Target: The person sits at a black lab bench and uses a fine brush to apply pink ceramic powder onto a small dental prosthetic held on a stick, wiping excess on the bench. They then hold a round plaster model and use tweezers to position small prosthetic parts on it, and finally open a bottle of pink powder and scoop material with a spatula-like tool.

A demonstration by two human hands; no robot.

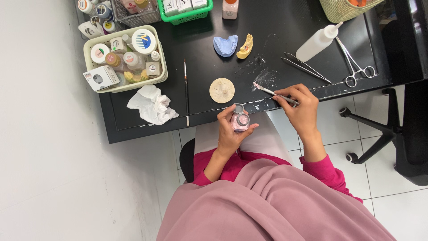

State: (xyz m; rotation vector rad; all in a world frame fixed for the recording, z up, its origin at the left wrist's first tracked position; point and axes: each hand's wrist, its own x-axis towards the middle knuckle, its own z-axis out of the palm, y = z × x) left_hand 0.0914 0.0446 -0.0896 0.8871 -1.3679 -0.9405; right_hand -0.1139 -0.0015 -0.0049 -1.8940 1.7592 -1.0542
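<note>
My left hand (232, 129) holds a small pink jar (240, 119) with its flip lid open, just off the front edge of the black table (133, 120). My right hand (299, 105) grips a thin metal spatula (272, 92) like a pen. The spatula's tip carries a bit of pink material and rests on a smudged patch of the table. A round beige disc (222, 90) lies just left of the spatula tip. A blue dental cast (225, 45) and a yellow one (245, 46) sit further back.
A cream basket (93, 44) of small jars and boxes stands at the left, with a crumpled tissue (151, 104) in front. A thin brush (186, 91) lies nearby. A white squeeze bottle (317, 42), tweezers (306, 67) and scissor-handled forceps (355, 64) lie at the right. An office chair base (379, 134) stands right.
</note>
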